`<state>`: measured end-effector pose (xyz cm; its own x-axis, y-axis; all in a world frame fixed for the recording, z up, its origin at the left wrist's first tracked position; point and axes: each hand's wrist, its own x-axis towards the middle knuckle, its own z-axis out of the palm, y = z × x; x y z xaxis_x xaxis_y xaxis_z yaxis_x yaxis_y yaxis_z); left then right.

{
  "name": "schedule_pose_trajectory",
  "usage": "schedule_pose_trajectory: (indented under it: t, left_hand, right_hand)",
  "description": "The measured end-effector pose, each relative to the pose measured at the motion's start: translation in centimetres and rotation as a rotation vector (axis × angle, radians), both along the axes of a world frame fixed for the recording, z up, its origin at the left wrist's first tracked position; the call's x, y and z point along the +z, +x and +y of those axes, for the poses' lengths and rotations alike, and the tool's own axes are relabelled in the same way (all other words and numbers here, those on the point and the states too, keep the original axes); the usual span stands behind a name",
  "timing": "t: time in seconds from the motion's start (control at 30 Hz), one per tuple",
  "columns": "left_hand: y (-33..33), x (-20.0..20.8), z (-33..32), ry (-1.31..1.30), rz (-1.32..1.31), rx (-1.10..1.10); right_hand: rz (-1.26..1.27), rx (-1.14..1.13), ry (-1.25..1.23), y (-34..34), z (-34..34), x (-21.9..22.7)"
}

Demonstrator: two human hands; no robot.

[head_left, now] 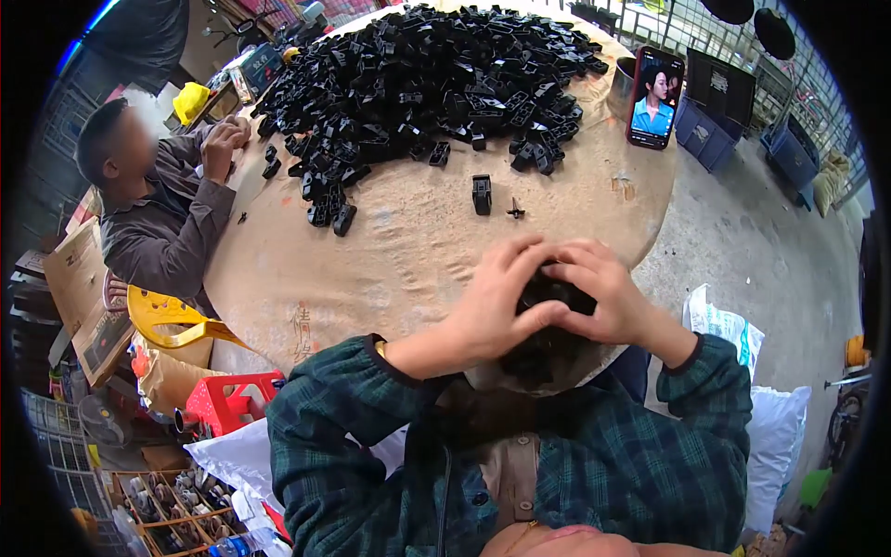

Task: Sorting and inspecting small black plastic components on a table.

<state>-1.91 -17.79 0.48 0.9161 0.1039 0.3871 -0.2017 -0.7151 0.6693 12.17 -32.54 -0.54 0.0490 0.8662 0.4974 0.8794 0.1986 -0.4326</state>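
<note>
My left hand [501,302] and my right hand [601,290] meet at the near edge of the table, fingers curled and thumbs close together. Between them is a dark black plastic part [568,295], mostly hidden by the fingers; its exact shape does not show. Just below lies a rounded holder of dark pieces [536,360], partly covered by my wrists. Beyond my hands, a single black plastic housing [482,195] stands on the cloth, beside a small dark pointed piece [515,209].
A large heap of black plastic parts [418,88] covers the far table [390,278]. A phone [656,97] stands upright at the right edge. Across on the left sits another person [167,204]. Yellow chair [172,316], red stool [227,399] and white sacks [775,436] surround the table.
</note>
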Motion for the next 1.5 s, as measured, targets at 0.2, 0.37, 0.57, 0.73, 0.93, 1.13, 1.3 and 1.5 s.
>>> schedule_pose_trajectory:
  t: [0.2,0.37,0.57,0.73,0.93,1.13,1.3,1.5]
  left_hand:
    - [0.4,0.3,-2.2,0.154,-0.083,-0.236]
    - [0.2,0.7,-3.1,0.217,-0.180,-0.553]
    - [1.4,0.8,0.7,0.417,-0.102,-0.126]
    - [4.2,-1.2,7.1,0.542,-0.065,0.438]
    - [3.5,-1.1,8.0,0.447,-0.007,0.375]
    - [-0.8,1.6,2.4,0.086,0.057,0.170]
    - [-3.1,1.3,-0.3,0.060,0.141,-0.160]
    - [-2.7,0.1,-1.8,0.478,0.036,-0.327]
  right_hand:
    - [-0.060,-0.007,0.114,-0.4,-3.8,-1.6]
    - [-0.132,0.115,0.095,-0.9,-5.9,-1.9]
    - [-0.163,0.089,0.164,-0.3,-5.7,-2.0]
    - [-0.081,-0.082,0.239,0.9,-3.8,-1.0]
    - [0.028,0.053,-0.086,0.2,-0.8,2.1]
    - [-0.175,0.133,-0.044,-2.1,-1.2,-0.1]
    - [-0.325,0.208,-0.019,-2.0,-4.0,-0.8]
    - [0.016,0.205,0.084,0.2,-5.3,-1.2]
